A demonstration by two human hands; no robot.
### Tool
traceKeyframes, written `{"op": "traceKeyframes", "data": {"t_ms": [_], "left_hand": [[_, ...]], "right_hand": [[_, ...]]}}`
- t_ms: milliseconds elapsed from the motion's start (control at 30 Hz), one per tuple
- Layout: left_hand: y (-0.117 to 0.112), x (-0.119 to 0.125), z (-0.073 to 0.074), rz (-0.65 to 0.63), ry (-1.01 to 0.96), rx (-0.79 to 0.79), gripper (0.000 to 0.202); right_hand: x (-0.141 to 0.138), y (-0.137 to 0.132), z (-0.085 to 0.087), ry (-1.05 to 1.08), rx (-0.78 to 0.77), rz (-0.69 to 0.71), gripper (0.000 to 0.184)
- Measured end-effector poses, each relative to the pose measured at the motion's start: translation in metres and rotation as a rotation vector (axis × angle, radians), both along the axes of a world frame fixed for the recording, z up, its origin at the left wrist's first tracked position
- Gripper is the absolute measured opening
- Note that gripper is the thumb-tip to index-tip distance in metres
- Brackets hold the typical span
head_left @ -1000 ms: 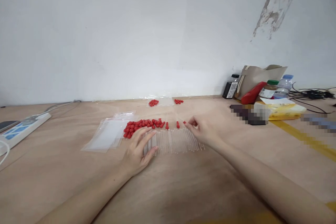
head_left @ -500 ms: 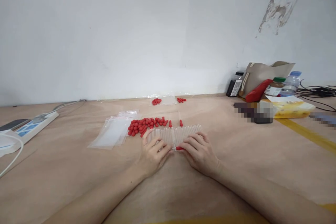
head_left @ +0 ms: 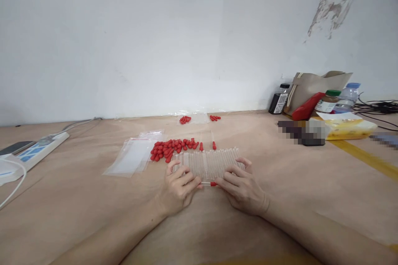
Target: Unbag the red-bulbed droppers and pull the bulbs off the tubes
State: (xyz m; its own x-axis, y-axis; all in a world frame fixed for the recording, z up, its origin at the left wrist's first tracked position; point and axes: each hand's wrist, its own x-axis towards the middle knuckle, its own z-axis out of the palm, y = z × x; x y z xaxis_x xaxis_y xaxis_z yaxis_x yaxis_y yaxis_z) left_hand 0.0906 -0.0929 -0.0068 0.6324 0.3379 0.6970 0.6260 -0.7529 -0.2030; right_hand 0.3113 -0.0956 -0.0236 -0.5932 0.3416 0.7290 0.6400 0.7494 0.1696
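A row of several clear plastic tubes (head_left: 208, 162) lies side by side on the table. My left hand (head_left: 178, 188) and my right hand (head_left: 241, 186) rest at its near edge, fingers curled. Between their fingertips they pinch one clear tube (head_left: 207, 183) lying crosswise; my right fingers hold a red cap (head_left: 213, 184) on its end. Behind the row lies a heap of several loose red caps (head_left: 172, 147), with two single caps (head_left: 214, 146) beside it.
Clear zip bags (head_left: 133, 155) lie left of the caps. Two small groups of red caps (head_left: 185, 119) sit near the wall. A power strip (head_left: 31, 153) is at far left. Bottles, a paper bag (head_left: 314, 87), tissues (head_left: 345, 126) and cables crowd the right.
My right hand came back from the loose caps with one red cap. Both hands met at the near edge of the row and now hold one tube with the cap on it.
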Motion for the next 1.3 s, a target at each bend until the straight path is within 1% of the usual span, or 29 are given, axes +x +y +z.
{"op": "traceKeyframes", "data": {"t_ms": [100, 200, 233, 300, 367, 467, 567, 700, 833, 900, 967, 1033, 1100, 1200, 1300], "left_hand": [[0.003, -0.011, -0.002, -0.003, -0.043, -0.029, 0.007], [0.010, -0.026, -0.006, 0.058, -0.154, -0.130, 0.012], [0.013, -0.030, -0.007, 0.086, -0.187, -0.179, 0.017], [0.019, -0.032, -0.009, 0.137, -0.222, -0.254, 0.027], [0.024, -0.029, -0.009, 0.159, -0.224, -0.273, 0.034], [0.028, -0.021, -0.005, 0.131, -0.236, -0.235, 0.036], [0.031, -0.017, -0.003, 0.105, -0.253, -0.198, 0.029], [0.035, -0.016, -0.006, 0.086, -0.252, -0.120, 0.016], [0.038, -0.016, -0.009, 0.043, -0.189, -0.073, 0.015], [0.037, -0.016, -0.009, 0.027, -0.155, -0.098, 0.016], [0.034, -0.016, -0.008, 0.008, -0.128, -0.163, 0.016], [0.031, -0.016, -0.007, -0.020, -0.119, -0.236, 0.020], [0.028, -0.016, -0.006, -0.043, -0.110, -0.295, 0.023], [0.025, -0.017, -0.004, -0.039, -0.087, -0.339, 0.028], [0.024, -0.018, -0.004, -0.040, -0.084, -0.380, 0.031]], "right_hand": [[0.009, 0.003, 0.000, 0.032, -0.041, -0.025, 0.016], [0.017, 0.009, 0.001, 0.187, -0.143, -0.053, 0.012], [0.019, 0.012, 0.001, 0.249, -0.189, -0.028, 0.011], [0.019, 0.017, 0.001, 0.345, -0.271, 0.068, 0.013], [0.018, 0.020, -0.001, 0.391, -0.323, 0.146, 0.019], [0.016, 0.021, -0.002, 0.415, -0.334, 0.152, 0.027], [0.016, 0.021, 0.001, 0.444, -0.323, 0.131, 0.030], [0.013, 0.022, 0.008, 0.489, -0.379, 0.085, 0.019], [0.012, 0.026, 0.010, 0.557, -0.389, 0.062, 0.014], [0.014, 0.029, 0.007, 0.587, -0.378, 0.048, 0.012], [0.017, 0.032, 0.003, 0.613, -0.383, 0.032, 0.013], [0.019, 0.036, 0.000, 0.644, -0.407, 0.018, 0.016], [0.018, 0.041, -0.001, 0.668, -0.464, 0.011, 0.019], [0.009, 0.055, 0.005, 0.674, -0.606, -0.011, 0.020], [-0.010, 0.078, 0.016, 0.719, -0.718, -0.055, 0.022]]}}
